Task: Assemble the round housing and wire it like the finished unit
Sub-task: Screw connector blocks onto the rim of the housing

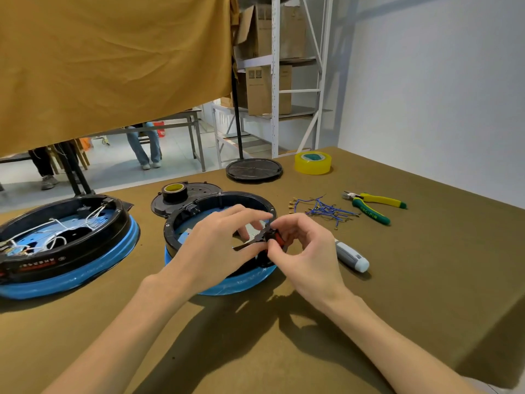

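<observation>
A round black housing on a blue base sits in the middle of the brown table, open on top. Over its right rim I hold a small black-and-red switch part. My left hand reaches across the housing and pinches the part from the left. My right hand pinches it from the right with thumb and fingers curled. The finished unit, with white wires inside, lies at the left. A bundle of blue wires with metal terminals lies to the right.
A black lid with a black tape roll on it lies behind the housing. Another round black cover and a yellow tape roll sit farther back. Yellow-green pliers and a grey screwdriver lie at the right.
</observation>
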Available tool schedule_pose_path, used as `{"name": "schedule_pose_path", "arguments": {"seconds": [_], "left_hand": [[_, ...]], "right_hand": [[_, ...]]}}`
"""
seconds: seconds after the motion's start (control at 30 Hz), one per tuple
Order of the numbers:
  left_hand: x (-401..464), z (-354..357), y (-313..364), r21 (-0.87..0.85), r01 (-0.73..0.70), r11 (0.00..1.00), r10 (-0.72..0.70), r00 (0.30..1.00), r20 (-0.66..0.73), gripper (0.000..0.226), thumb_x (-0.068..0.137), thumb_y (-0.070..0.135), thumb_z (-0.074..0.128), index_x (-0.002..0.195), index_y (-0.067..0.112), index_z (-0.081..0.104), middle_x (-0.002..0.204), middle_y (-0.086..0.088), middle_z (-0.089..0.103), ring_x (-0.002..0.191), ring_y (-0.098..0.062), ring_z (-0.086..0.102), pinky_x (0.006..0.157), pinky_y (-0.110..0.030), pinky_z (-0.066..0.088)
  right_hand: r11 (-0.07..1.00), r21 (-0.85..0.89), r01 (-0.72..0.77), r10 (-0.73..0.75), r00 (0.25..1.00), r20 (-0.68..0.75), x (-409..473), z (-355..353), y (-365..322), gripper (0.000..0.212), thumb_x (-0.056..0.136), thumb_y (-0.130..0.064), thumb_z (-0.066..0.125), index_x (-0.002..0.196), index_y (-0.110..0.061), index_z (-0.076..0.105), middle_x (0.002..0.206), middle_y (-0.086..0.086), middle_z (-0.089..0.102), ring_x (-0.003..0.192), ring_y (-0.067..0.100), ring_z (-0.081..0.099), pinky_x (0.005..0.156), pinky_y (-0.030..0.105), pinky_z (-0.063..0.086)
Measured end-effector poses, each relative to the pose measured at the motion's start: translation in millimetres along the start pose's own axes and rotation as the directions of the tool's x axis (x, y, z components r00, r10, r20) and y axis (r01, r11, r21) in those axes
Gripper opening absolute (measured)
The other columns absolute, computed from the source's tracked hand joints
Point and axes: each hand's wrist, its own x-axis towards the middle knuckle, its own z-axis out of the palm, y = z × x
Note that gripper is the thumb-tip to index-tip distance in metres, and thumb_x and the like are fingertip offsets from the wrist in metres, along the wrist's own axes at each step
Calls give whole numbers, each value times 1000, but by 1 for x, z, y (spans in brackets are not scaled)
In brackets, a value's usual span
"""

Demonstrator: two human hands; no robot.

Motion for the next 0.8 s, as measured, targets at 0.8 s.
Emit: {"name": "schedule_pose_path", "arguments": {"seconds": [0.8], "left_hand": [[-1,3,-28,-68,209,976,-181,938,295,47,92,34,72,136,44,60,110,34,64,103,18,59,79,-3,49]], "right_hand": [[973,-228,25,5,991,132,-3,-2,6,21,84,-19,82,104,-21,76,92,-12,68,83,8,64,69,20,55]]}}
